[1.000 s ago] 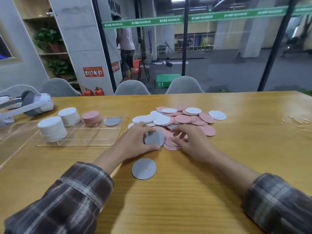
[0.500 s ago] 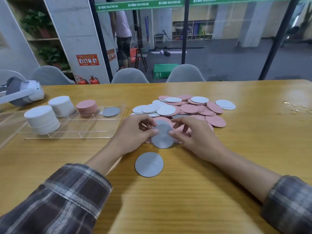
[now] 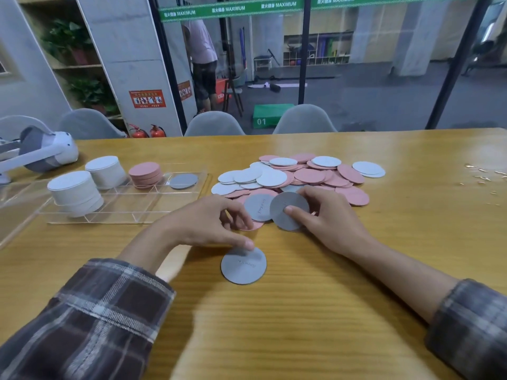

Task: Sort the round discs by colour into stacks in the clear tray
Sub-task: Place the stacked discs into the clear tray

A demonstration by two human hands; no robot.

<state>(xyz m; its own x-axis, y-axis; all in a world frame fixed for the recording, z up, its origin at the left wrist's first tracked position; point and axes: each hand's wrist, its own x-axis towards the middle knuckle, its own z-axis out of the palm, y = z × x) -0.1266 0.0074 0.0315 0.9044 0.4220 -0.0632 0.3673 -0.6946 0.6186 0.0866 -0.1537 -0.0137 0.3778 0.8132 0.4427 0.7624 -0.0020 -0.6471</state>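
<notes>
Near edge of worktop (image 3: 301,325): a lone grey disc (image 3: 243,267) lies flat, well apart from the tray.
Left hand (image 3: 203,223): fingers loosely bent, grasping nothing; the thumb tip rests on the lone grey disc's far rim.
Right hand (image 3: 329,218): thumb and fingers pinch a held grey disc (image 3: 288,218) at the pile's near edge.
Second grey disc (image 3: 256,208): just left of the held one, partly under it.
Pile (image 3: 296,174): loose pink and white discs, mid-worktop.
Clear tray (image 3: 123,212): left of the pile; it holds two white stacks (image 3: 75,192), a pink stack (image 3: 145,174) and one sorted grey disc (image 3: 183,181).
Headset (image 3: 46,149): far left, behind the tray.
</notes>
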